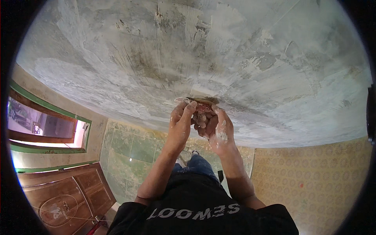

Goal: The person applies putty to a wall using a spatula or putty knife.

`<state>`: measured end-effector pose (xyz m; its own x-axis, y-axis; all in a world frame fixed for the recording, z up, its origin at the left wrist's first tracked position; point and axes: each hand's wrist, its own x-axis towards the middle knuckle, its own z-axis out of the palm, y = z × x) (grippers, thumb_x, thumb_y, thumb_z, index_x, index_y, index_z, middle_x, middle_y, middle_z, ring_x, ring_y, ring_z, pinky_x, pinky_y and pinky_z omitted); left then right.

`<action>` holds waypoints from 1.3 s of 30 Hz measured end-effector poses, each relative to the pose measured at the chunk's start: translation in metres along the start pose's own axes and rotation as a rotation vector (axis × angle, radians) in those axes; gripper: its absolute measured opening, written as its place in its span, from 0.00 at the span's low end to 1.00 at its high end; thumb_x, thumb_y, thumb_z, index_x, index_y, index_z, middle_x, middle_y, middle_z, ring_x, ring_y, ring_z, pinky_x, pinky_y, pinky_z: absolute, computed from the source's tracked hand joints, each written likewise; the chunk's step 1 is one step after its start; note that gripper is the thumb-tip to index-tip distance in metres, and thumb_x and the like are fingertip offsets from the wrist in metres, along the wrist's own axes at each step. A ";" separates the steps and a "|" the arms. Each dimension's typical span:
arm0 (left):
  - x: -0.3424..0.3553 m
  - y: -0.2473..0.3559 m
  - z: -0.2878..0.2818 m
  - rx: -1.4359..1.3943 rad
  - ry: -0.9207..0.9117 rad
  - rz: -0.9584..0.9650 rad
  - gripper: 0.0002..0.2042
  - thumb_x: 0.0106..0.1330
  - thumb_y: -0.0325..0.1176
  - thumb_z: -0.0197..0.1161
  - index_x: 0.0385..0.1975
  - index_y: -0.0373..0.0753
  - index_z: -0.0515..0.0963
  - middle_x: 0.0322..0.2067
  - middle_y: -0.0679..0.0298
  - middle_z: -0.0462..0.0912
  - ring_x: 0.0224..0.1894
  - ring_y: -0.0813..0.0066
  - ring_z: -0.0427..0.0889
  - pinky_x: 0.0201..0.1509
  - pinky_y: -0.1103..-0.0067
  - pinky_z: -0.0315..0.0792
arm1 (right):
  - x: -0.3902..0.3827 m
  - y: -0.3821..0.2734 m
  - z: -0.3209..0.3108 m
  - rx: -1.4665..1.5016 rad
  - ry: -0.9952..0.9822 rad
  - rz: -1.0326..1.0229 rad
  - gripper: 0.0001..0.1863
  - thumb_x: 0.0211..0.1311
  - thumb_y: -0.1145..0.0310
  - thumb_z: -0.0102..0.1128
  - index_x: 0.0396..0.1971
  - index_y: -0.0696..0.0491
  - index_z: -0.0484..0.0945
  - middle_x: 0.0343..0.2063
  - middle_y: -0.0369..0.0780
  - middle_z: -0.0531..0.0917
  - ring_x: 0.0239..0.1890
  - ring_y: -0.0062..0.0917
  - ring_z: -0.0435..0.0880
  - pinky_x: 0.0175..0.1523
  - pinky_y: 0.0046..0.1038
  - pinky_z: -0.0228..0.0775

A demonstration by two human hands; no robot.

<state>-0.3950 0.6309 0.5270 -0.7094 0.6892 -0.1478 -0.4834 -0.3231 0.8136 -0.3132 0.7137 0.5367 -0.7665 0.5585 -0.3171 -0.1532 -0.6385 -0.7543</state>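
Observation:
My left hand [180,121] and my right hand [221,129], both flecked with pale plaster, grip a flat red scraper [204,106] between them, fingers closed round it. Its thin edge is at the grey, roughly plastered wall [235,51], which has streaky white patches and darker stains. My left fingertips are at the tool's left end; my right thumb and curled fingers are at its right end and underneath. I cannot make out whether the blade presses on the wall or rests just off it.
A green-framed window [47,121] is at the left, above a brown wooden door [62,196]. Green tiled floor [133,149] lies below the wall around my legs [196,166]. A yellow patterned surface [301,172] stretches across the lower right. A dark object [369,113] sits at the right rim.

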 end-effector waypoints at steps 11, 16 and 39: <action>0.004 0.000 -0.007 -0.042 -0.017 -0.039 0.12 0.67 0.39 0.53 0.38 0.34 0.74 0.31 0.66 0.76 0.31 0.82 0.71 0.32 0.83 0.66 | -0.004 -0.005 0.005 -0.038 -0.006 -0.026 0.20 0.68 0.58 0.41 0.41 0.61 0.74 0.23 0.40 0.77 0.19 0.23 0.71 0.20 0.24 0.59; 0.003 -0.009 -0.006 -0.023 0.062 -0.006 0.13 0.69 0.38 0.48 0.35 0.35 0.75 0.23 0.65 0.77 0.22 0.78 0.74 0.23 0.81 0.67 | -0.005 -0.003 0.005 -0.014 -0.043 -0.034 0.20 0.68 0.57 0.43 0.42 0.60 0.74 0.25 0.39 0.78 0.21 0.22 0.72 0.25 0.24 0.63; -0.095 0.022 -0.012 0.072 -0.185 0.010 0.09 0.68 0.33 0.54 0.35 0.33 0.76 0.27 0.65 0.78 0.27 0.83 0.74 0.28 0.85 0.67 | -0.102 0.023 -0.004 -0.317 -0.084 -0.299 0.20 0.68 0.58 0.46 0.46 0.61 0.71 0.35 0.43 0.80 0.36 0.26 0.80 0.30 0.28 0.74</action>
<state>-0.3439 0.5509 0.5520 -0.6041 0.7960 -0.0391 -0.4343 -0.2877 0.8536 -0.2358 0.6442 0.5492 -0.7674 0.6408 -0.0201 -0.1874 -0.2541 -0.9488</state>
